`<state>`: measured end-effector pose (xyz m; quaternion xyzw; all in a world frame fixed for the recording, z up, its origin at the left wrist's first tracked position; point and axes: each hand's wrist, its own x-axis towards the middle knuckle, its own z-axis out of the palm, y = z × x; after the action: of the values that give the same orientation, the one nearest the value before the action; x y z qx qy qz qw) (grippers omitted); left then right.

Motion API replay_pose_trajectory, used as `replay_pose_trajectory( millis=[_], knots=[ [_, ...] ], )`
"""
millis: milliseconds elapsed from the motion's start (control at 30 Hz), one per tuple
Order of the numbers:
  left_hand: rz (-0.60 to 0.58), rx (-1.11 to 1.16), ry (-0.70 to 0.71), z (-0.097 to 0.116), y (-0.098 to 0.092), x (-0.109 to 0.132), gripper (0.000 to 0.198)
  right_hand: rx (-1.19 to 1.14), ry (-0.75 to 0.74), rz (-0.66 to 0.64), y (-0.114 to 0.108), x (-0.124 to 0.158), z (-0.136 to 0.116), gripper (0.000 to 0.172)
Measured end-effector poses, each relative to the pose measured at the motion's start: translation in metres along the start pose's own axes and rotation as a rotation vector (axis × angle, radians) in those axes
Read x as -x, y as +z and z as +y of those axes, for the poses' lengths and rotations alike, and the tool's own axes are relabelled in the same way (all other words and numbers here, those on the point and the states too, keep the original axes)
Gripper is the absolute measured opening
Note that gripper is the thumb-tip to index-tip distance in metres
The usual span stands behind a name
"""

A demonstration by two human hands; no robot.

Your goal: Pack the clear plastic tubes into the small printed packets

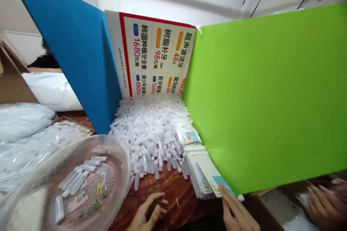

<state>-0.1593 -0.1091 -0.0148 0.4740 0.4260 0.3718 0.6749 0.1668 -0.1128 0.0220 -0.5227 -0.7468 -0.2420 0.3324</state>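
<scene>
My left hand (149,212) is over the dark wood table with its fingers curved and apart, holding nothing. My right hand (238,210) pinches the near end of a white card with a teal corner (210,169), whose near part lifts off a stack of similar cards (195,178). Beyond my left hand lies a big heap of small translucent plastic tubes (151,133) with flat tabs. More cards (188,133) rest against the heap's right side.
A round plastic basket (125,155) with several tubes stands at left. Behind it are bagged tubes (24,151). Blue (78,54), printed (159,57) and green (265,90) panels wall the heap. Another person's hands (326,204) are at lower right by a cardboard box (260,209).
</scene>
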Motion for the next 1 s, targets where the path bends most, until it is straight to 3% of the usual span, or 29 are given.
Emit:
replay_pose_trajectory(
  millis=[100, 167, 233, 267, 333, 433, 533, 633, 700, 800, 867, 1000],
  knots=[
    [-0.021, 0.177, -0.034, -0.005, 0.015, -0.013, 0.091, -0.123, 0.043, 0.100, 0.015, -0.006, -0.045, 0.053],
    [0.075, 0.310, -0.079, -0.007, 0.019, -0.022, 0.096, -0.386, -0.139, 0.006, 0.032, -0.011, -0.075, 0.040],
    [0.253, 0.368, -0.122, -0.008, 0.015, -0.028, 0.092, -0.614, -0.268, -0.103, 0.052, -0.017, -0.096, 0.030],
    [0.341, 0.349, -0.140, -0.009, 0.011, -0.028, 0.089, -0.657, -0.239, -0.126, 0.063, -0.020, -0.101, 0.033],
    [0.427, 0.249, -0.165, -0.009, -0.001, -0.024, 0.089, -0.566, -0.005, -0.143, 0.084, -0.029, -0.103, 0.033],
    [0.332, 0.081, -0.195, -0.010, -0.017, -0.009, 0.089, -0.185, 0.351, -0.331, 0.112, -0.047, -0.095, 0.028],
    [0.285, -0.009, -0.270, -0.012, -0.028, 0.008, 0.095, -0.029, 0.430, -0.529, 0.130, -0.064, -0.091, 0.029],
    [0.303, -0.030, -0.302, -0.010, -0.036, 0.022, 0.096, -0.086, 0.454, -0.531, 0.129, -0.072, -0.089, 0.027],
    [0.224, -0.034, -0.262, -0.005, -0.040, 0.029, 0.089, -0.306, 0.601, -0.489, 0.121, -0.071, -0.090, 0.028],
    [0.080, -0.048, -0.228, 0.002, -0.044, 0.036, 0.082, -0.997, 0.913, -0.493, 0.105, -0.064, -0.099, 0.054],
    [0.051, -0.071, -0.250, 0.006, -0.045, 0.038, 0.083, -1.372, 1.001, -0.549, 0.097, -0.056, -0.109, 0.063],
    [-0.034, -0.140, -0.324, 0.015, -0.048, 0.040, 0.084, -1.593, 1.101, -0.578, 0.095, -0.039, -0.124, 0.051]
  ],
)
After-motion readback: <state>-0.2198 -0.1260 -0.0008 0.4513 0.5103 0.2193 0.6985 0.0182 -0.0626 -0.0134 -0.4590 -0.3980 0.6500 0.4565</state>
